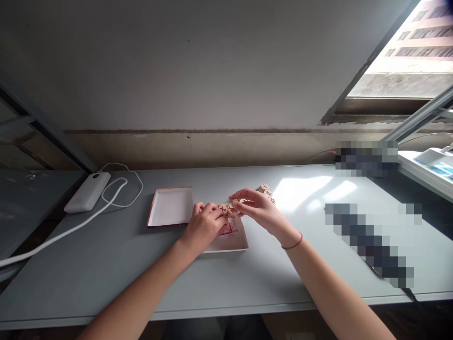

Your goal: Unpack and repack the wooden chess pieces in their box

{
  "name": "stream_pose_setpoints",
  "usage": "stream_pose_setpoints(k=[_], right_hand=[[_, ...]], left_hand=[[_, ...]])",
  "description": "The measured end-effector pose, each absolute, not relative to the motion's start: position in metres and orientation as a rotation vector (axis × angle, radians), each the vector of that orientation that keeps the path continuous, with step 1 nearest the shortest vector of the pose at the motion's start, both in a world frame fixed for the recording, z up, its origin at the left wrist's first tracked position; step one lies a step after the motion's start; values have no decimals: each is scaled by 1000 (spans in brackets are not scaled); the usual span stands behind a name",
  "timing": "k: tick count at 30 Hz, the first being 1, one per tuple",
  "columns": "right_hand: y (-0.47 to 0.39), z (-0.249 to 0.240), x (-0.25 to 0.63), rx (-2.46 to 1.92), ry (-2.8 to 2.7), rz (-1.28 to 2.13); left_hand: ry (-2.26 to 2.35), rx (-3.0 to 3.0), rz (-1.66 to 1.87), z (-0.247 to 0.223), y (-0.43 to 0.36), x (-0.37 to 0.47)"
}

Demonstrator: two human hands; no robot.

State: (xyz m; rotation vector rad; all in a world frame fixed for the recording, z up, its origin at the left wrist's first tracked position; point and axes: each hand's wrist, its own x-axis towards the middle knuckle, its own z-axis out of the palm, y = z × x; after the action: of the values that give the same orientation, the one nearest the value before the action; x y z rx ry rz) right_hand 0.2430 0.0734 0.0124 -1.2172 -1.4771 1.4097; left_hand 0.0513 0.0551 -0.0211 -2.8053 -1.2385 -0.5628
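Note:
Round wooden pieces with red characters [222, 208] sit in the far part of a shallow box [230, 243]. My left hand [204, 225] lies over the box's left side, its fingers curled against the pieces. From the right, my right hand [256, 208] reaches in with thumb and forefinger bent toward each other above the pieces; whether something small is between them is too unclear to tell. Just beyond it, more round pieces with dark characters [268, 193] are stacked on the table. A pink-red printed item [226, 230] lies in the box, partly covered by my left hand.
An open box lid [171, 207] with a white inside lies left of the box. A white power bank [88, 192] and its cable [71, 238] are at the far left of the grey table [141, 283]. Blurred-out items [371, 245] lie to the right.

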Motion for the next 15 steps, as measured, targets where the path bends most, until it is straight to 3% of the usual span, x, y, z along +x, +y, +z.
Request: stream_pose_setpoints(k=[5, 15], right_hand=[[72, 6, 248, -1227, -1728, 1263], [59, 5, 237, -1186, -2480, 430]], left_hand=[[-1285, -2827, -611, -18, 59, 48], [-1476, -2913, -479, -22, 66, 33]])
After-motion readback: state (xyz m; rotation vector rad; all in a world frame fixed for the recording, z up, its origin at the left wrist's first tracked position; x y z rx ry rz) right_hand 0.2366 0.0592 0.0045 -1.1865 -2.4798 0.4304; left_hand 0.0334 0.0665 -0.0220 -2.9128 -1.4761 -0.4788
